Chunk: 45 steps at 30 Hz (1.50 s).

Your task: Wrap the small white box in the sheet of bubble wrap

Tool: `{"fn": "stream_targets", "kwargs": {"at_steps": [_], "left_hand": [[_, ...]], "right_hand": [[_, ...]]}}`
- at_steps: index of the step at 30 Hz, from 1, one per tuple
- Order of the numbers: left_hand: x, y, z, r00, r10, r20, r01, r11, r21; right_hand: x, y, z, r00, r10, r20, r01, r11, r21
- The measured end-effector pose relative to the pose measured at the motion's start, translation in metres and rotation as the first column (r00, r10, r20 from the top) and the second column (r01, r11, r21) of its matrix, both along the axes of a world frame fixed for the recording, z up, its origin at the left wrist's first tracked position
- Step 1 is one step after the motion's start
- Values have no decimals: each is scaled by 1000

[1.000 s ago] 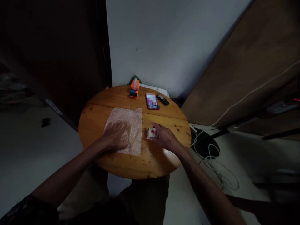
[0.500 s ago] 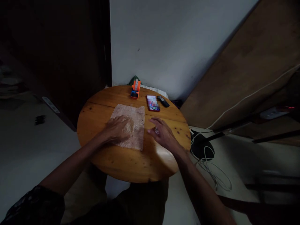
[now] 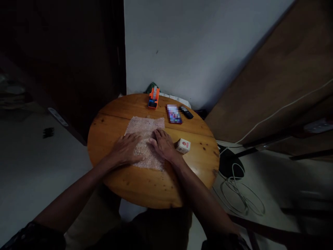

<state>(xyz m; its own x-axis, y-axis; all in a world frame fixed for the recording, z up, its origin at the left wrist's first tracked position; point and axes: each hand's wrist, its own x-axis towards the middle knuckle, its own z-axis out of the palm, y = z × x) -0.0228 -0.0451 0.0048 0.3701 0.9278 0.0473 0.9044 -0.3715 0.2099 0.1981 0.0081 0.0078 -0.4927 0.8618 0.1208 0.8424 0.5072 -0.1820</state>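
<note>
A sheet of pinkish bubble wrap (image 3: 147,152) lies flat on the round wooden table (image 3: 145,191). On its left part rests my left hand (image 3: 127,149), fingers spread and palm down. My right hand (image 3: 163,143) lies on its right edge, fingers apart, with nothing held. Just right of that hand, a small white box (image 3: 183,146) with a red mark stands on the table, not touched by the fingers.
At the table's back are an orange and blue tape dispenser (image 3: 154,98), a phone (image 3: 174,114) with a blurred screen and a dark remote (image 3: 186,112). Behind them rises a wall (image 3: 182,45). Coiled pale cable (image 3: 235,189) lies on the floor at right.
My right hand has moved left onto the bubble wrap, and the small box beside it now shows. My left hand has slid slightly left on the sheet. The view has shifted a little.
</note>
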Motion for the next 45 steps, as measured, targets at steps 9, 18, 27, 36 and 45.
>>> {"fn": "stream_targets", "kwargs": {"at_steps": [9,18,27,36,45], "left_hand": [[1,-12,4,997,63,40,-63,998,-6],[-7,-11,-10,902,218,374,-284,950,130],[-10,-5,-18,876,308,371,-370,923,108],[-9,-3,-18,890,342,302,-385,918,93],[-8,-4,-16,892,347,289,-383,921,76]], "right_hand": [[-5,2,2,997,22,-77,-21,1000,22],[66,-11,61,973,70,-221,-52,995,88],[112,-27,27,912,-305,-274,300,952,-60],[4,-12,43,866,63,-496,-77,997,-8],[-8,-13,4,890,80,-449,-160,977,-144]]}}
